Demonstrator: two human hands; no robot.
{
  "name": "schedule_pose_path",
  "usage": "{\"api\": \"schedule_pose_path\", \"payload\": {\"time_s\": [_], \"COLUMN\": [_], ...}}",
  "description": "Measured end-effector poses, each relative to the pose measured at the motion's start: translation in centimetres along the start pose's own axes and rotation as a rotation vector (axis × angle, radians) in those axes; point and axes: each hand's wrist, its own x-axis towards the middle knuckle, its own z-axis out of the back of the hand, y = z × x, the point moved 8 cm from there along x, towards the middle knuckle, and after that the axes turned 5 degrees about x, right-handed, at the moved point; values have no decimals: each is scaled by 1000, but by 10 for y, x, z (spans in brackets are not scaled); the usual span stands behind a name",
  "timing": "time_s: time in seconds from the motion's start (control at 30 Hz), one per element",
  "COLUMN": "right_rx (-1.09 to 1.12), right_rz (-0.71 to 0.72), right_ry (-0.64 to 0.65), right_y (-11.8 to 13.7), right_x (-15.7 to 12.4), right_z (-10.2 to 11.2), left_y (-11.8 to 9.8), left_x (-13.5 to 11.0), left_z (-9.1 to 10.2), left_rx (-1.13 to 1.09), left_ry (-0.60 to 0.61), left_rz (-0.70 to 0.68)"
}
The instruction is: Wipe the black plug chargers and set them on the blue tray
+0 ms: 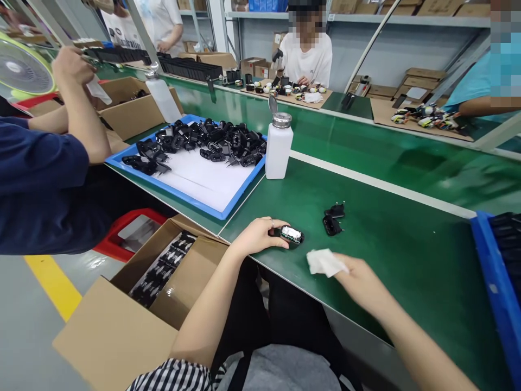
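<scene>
Near the front edge of the green bench, my left hand (260,236) grips a small black plug adapter (292,234) between thumb and fingers. White material and a bit of green circuit board show on its upper side. My right hand (358,274) is closed on a folded white cloth (325,263), held just right of the adapter and apart from it. Farther back on the bench, two black plug adapters (334,219) lie close together, pins showing. A white dispenser bottle (279,146) stands upright with its metal lid flipped up.
To the left lies a blue-rimmed tray (222,212) with many black adapters. An open cardboard box (195,282) with packed parts sits below the bench edge. A blue bin (494,304) borders the right side. A co-worker's arm (87,119) is at the left; others work across.
</scene>
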Motion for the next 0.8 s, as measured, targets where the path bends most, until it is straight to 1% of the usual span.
{"api": "schedule_pose_path", "payload": {"time_s": [0.03, 0.07, 0.1, 0.2, 0.23, 0.27, 0.3, 0.37, 0.47, 0.53, 0.6, 0.67, 0.73, 0.8], "right_rx": [50, 54, 10, -237, -289, -308, -309, -295, -307, -313, -246, -103, -16, -81], "right_rz": [-84, -146, -182, -242, -254, -258, -247, -194, -100, -50, -27, 23, 141, 258], "right_ry": [-2, -34, -97, -379, -437, -449, -423, -340, -207, -169, -221, -282, -250, -186], "right_y": [-8, -16, -21, -29, -30, -31, -31, -32, -34, -32, -25, -7, 20, 46], "right_x": [-1, -2, -2, 2, 6, 14, 23, 47, 80, 93, 94, 86, 72, 58], "right_z": [10, 24, 41, 98, 110, 116, 118, 115, 103, 97, 94, 85, 65, 42], "left_y": [0, 0, 0, -1, -2, -3, -4, -5, -8, -8, -9, -10, -12, -13], "left_x": [0, 0, -1, -2, -3, -3, -4, -5, -7, -8, -11, -15, -18, -21], "left_z": [0, 0, 0, -1, -1, 0, 0, 1, -1, -2, -2, -3, -4, -3], "left_rx": [-8, -16, -21, -16, -12, -10, -11, -15, -22, -18, -17, -52, -114, -156], "left_ry": [0, 0, 1, -2, -8, -18, -30, -51, -71, -114, -177, -225, -241, -254], "left_rz": [7, 12, 17, 40, 49, 57, 63, 73, 83, 97, 116, 122, 113, 110]}}
